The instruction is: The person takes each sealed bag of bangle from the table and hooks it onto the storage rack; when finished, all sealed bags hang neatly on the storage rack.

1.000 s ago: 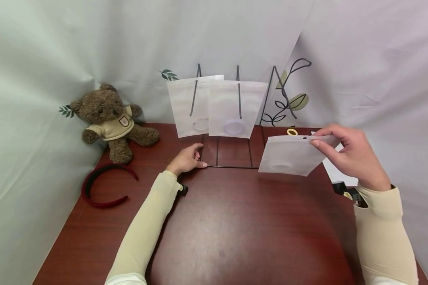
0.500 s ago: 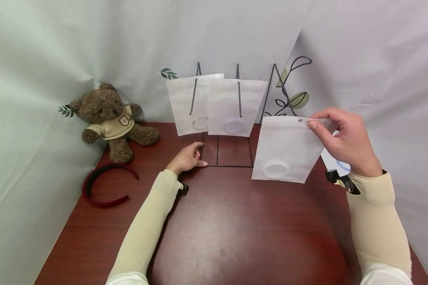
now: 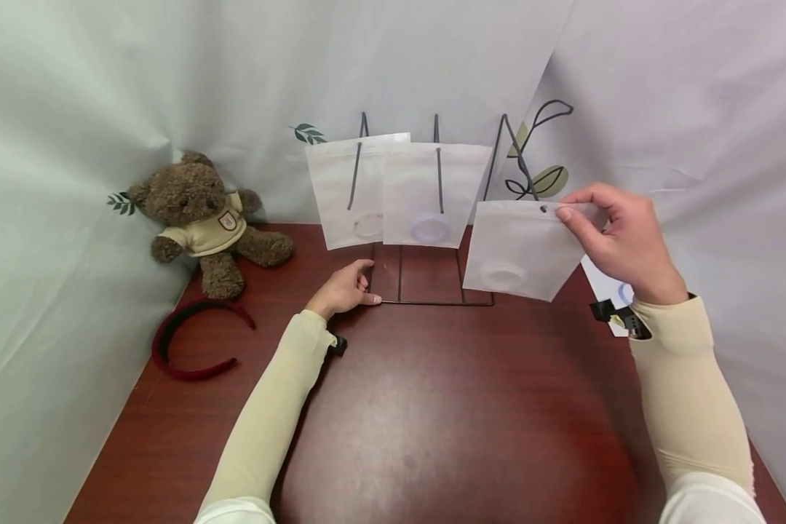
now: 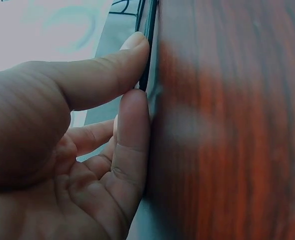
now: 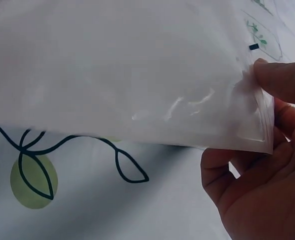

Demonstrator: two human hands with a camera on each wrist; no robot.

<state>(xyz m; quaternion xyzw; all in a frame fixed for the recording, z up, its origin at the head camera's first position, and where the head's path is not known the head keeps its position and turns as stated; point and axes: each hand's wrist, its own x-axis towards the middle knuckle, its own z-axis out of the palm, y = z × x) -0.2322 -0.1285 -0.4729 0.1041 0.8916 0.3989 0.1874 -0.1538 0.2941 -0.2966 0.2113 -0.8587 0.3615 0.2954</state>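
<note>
My right hand (image 3: 618, 236) pinches the upper right corner of a frosted zip bag (image 3: 517, 244) with a pale ring inside. The bag's small hole lies at the tip of the right prong of a black wire rack (image 3: 432, 303); I cannot tell whether the prong is through it. In the right wrist view, thumb and fingers hold the bag's edge beside the hole. My left hand (image 3: 342, 290) grips the front left corner of the rack's base, thumb and index finger on the rod in the left wrist view. Two similar bags, a left bag (image 3: 340, 189) and a middle bag (image 3: 432, 196), hang from the other prongs.
A brown teddy bear (image 3: 199, 218) in a cream shirt sits at the back left. In front of it lies a dark red headband (image 3: 160, 356). White sheet material with a blue ring (image 3: 625, 292) lies under my right wrist. A pale curtain (image 3: 236, 87) encloses the table (image 3: 432, 422).
My right hand has lifted the bag up and to the left, bringing its hole to the right prong's tip. My left hand has stayed on the rack's base.
</note>
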